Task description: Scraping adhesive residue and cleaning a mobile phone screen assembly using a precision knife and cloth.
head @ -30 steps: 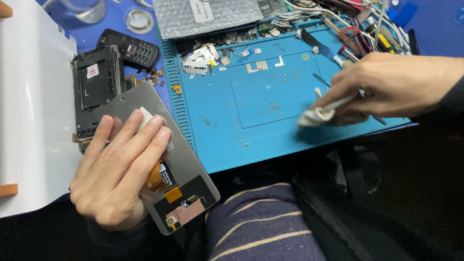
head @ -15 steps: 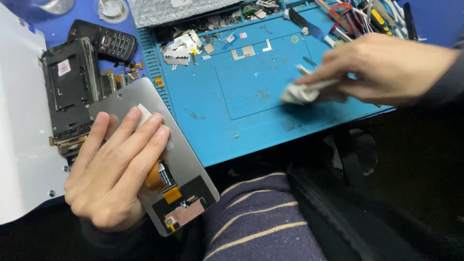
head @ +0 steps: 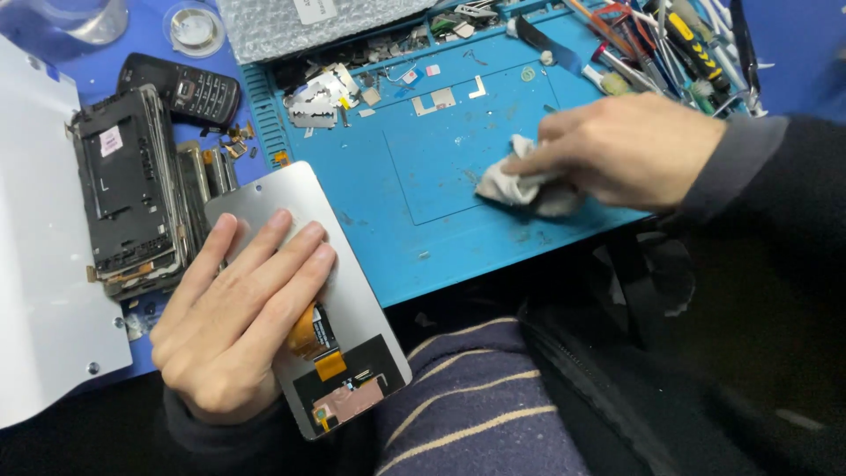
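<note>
My left hand [head: 236, 316] lies flat with spread fingers on a grey display panel [head: 348, 304] that faces down and overhangs the front edge of the blue work mat [head: 441, 176]. An orange flex cable [head: 317, 348] shows at the panel's lower end. My right hand [head: 630, 150] is closed on a crumpled white cloth [head: 515, 185] and presses it against the mat's middle.
A stack of stripped tablet frames [head: 128, 189] lies left of the panel, on a white sheet [head: 35, 291]. A black keypad phone [head: 181, 88], bubble wrap [head: 308, 22], razor blades [head: 313, 97] and several hand tools [head: 679, 40] crowd the mat's far edge.
My right hand has slid the cloth leftward across the mat toward its middle. My left hand and the panel have kept their place; the camera moved closer.
</note>
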